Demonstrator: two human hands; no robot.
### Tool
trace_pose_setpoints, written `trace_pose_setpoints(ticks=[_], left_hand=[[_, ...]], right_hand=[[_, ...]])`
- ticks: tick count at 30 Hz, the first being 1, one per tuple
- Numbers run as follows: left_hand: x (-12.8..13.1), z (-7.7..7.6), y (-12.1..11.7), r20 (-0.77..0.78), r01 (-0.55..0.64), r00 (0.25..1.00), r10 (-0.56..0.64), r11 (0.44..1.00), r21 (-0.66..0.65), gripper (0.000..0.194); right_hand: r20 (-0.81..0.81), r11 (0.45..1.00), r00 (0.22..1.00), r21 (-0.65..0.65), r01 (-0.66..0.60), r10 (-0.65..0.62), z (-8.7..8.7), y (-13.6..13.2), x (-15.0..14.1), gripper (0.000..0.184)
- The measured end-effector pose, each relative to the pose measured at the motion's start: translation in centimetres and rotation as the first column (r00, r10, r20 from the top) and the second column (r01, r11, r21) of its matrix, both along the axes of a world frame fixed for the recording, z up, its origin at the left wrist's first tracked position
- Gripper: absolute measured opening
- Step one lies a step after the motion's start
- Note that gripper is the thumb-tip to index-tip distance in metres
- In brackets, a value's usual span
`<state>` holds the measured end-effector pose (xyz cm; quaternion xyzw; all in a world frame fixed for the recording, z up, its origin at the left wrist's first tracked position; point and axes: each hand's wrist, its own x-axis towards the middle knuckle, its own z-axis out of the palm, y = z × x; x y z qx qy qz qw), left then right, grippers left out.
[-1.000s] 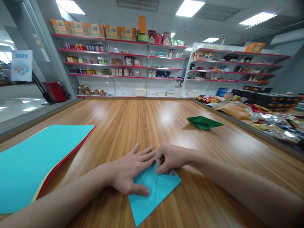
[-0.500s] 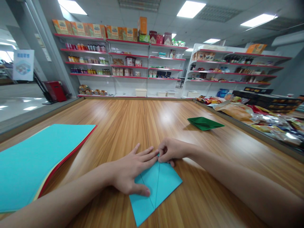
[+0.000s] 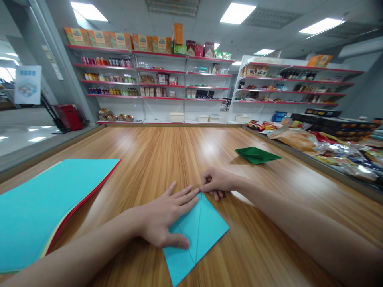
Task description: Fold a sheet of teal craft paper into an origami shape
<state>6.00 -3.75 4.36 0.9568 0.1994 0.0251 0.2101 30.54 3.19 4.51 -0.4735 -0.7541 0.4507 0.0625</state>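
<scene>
A folded sheet of blue paper lies on the wooden table, with crease lines running through it towards its far corner. My left hand is spread flat over the paper's left part, thumb and fingers apart, and hides some of it. At the far corner, my right hand has its thumb and index finger pinched together on the tip of the paper. Its other fingers are curled against the tabletop. Farther back to the right sits a folded green paper shape, touched by neither hand.
A stack of coloured paper, blue on top with yellow and red edges below, lies at the left. Beyond the table's raised edge stand shelves of goods. Packaged snacks are heaped along the right side.
My right hand has slid a little away from me along the crease, from just inside the paper to its far tip. My left hand has stayed flat in place.
</scene>
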Motion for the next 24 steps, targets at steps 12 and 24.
trace_pose_setpoints(ticks=[12, 24], left_hand=[[1.1, -1.0, -1.0, -0.087, -0.260, 0.957, 0.275, 0.954, 0.149, 0.106], [0.6, -2.8, 1.7, 0.426, -0.374, 0.643, 0.637, 0.746, -0.551, 0.044]], right_hand=[[0.257, 0.767, 0.936, 0.641, 0.022, -0.241, 0.0, -5.9, -3.5, 0.037], [-0.557, 0.975, 0.813, 0.022, 0.219, -0.170, -0.9, -3.4, -3.4, 0.047]])
